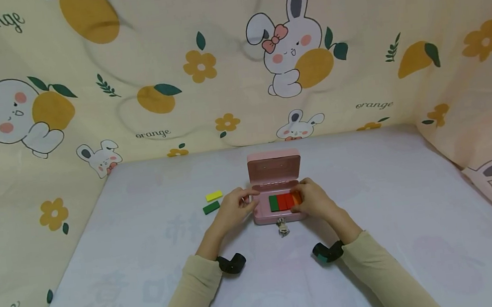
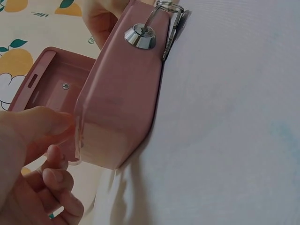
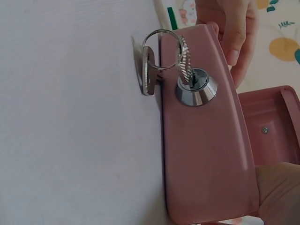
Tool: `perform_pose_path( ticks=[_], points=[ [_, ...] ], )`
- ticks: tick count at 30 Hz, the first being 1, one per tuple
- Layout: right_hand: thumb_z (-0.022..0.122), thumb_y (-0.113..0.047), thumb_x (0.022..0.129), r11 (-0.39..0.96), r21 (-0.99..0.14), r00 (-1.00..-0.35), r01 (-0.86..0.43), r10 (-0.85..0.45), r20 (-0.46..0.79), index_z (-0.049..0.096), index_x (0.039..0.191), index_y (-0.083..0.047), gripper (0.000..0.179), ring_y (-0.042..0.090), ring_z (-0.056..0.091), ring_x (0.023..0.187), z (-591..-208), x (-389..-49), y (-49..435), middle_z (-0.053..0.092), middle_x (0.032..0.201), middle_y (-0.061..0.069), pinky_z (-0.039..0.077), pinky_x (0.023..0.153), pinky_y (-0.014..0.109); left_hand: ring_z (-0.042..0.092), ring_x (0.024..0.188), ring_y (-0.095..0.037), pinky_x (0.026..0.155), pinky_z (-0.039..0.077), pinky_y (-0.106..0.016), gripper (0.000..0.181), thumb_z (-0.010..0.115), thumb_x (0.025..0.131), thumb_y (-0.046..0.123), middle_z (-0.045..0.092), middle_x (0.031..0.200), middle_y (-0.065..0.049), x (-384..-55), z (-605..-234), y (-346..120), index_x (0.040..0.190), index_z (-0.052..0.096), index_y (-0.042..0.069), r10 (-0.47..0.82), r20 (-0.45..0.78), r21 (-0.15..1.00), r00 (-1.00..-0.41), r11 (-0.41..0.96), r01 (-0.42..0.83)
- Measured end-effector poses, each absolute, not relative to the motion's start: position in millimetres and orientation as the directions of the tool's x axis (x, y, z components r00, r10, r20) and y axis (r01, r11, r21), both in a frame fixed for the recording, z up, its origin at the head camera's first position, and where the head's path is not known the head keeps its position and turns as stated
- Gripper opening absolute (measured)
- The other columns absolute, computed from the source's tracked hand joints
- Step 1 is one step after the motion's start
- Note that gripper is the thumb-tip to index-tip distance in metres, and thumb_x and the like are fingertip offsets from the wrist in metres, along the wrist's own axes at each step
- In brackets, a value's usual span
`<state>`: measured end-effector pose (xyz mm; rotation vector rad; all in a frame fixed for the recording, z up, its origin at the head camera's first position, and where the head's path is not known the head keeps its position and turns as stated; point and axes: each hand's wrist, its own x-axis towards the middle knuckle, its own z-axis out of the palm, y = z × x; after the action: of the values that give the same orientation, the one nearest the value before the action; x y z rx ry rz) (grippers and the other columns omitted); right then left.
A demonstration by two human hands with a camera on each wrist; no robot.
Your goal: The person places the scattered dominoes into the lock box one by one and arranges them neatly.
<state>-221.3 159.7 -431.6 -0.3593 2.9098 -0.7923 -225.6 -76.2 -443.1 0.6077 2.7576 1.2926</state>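
Note:
A pink metal box (image 1: 266,220) stands with its lid (image 1: 274,169) raised. In it lie a green block (image 1: 274,203), red blocks (image 1: 284,201) and an orange block (image 1: 296,197) in a row. My right hand (image 1: 316,200) reaches over the right rim, thumb and finger pinching the orange block at its two ends. My left hand (image 1: 235,208) is at the left rim, thumb and forefinger extended onto the edge, the other fingers loosely bent in the left wrist view. A key sits in the front lock (image 3: 199,89), with a second key (image 3: 148,70) hanging from its ring.
Left of the box, a yellow block (image 1: 214,196) and a green block (image 1: 211,207) lie on the white-covered table (image 1: 149,263). A patterned cloth (image 1: 230,90) hangs behind and along the sides. Black wrist cameras are worn on both wrists.

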Motion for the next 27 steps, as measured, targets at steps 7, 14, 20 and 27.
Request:
perform_pose_path(
  ticks=[7,14,20,27],
  points=[
    [0.081,-0.014,0.075,0.817,-0.550,-0.971,-0.171,-0.235,-0.048,0.064,0.115,0.006,0.048,0.035,0.055,0.101,-432.1,-221.2,160.7,0.054,0.122,0.028,0.050,0.090,0.048,0.040,0.071,-0.012,0.061,0.031,-0.017,0.024,0.066,0.090,0.016,0.048,0.077,-0.003,-224.4,-441.9,-76.6,0.111,0.070,0.005,0.366,0.147,0.750,-0.919,0.565,0.345],
    [0.082,-0.015,0.073,0.818,-0.546,-0.971,-0.178,-0.236,-0.037,0.066,0.112,0.004,0.046,0.031,0.055,0.094,-433.4,-221.6,161.8,0.056,0.117,0.025,0.048,0.085,0.044,0.040,0.071,-0.012,0.061,0.031,-0.017,0.023,0.066,0.090,0.014,0.047,0.077,-0.003,-224.8,-442.3,-76.8,0.111,0.070,0.004,0.367,0.145,0.757,-0.919,0.557,0.342],
    [0.082,-0.014,0.073,0.816,-0.545,-0.968,-0.191,-0.247,-0.030,0.066,0.110,0.003,0.044,0.030,0.054,0.092,-433.0,-221.6,162.7,0.056,0.114,0.025,0.048,0.082,0.042,0.040,0.071,-0.012,0.062,0.031,-0.018,0.024,0.066,0.090,0.014,0.047,0.078,-0.003,-224.3,-441.5,-77.1,0.112,0.070,0.004,0.362,0.132,0.763,-0.923,0.558,0.327],
    [0.082,-0.013,0.073,0.813,-0.547,-0.966,-0.197,-0.256,-0.032,0.066,0.112,0.003,0.045,0.034,0.056,0.097,-432.1,-220.3,162.6,0.056,0.118,0.027,0.049,0.088,0.047,0.040,0.071,-0.012,0.062,0.031,-0.017,0.025,0.066,0.091,0.017,0.048,0.078,-0.003,-224.6,-441.5,-77.4,0.112,0.070,0.006,0.358,0.125,0.755,-0.925,0.571,0.323]
  ],
)
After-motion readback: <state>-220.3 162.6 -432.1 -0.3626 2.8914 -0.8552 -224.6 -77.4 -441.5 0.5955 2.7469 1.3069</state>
